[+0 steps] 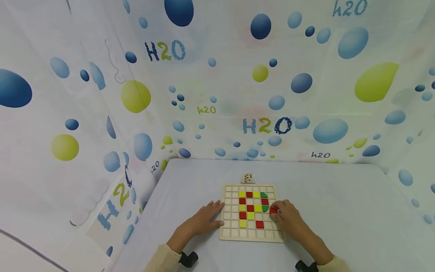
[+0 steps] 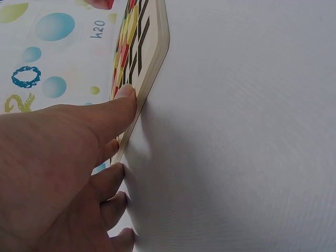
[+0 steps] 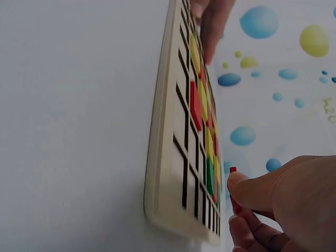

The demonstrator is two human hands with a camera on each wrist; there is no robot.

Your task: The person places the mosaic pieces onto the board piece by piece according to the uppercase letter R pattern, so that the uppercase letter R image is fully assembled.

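Observation:
A wooden grid board lies on the table, with red, yellow and green tiles set in its squares. My left hand rests at the board's left edge, its fingers spread and the thumb touching the rim in the left wrist view. Between thumb and fingers, my right hand pinches a red tile over the board's right side. Close to that tile sits a green rounded tile. Nearer the front, a red tile lies apart from the yellow tile.
A small pattern card lies just beyond the board's far edge. The white tabletop stretches out on both sides. Behind it hangs a white sheet printed with blue and green spots.

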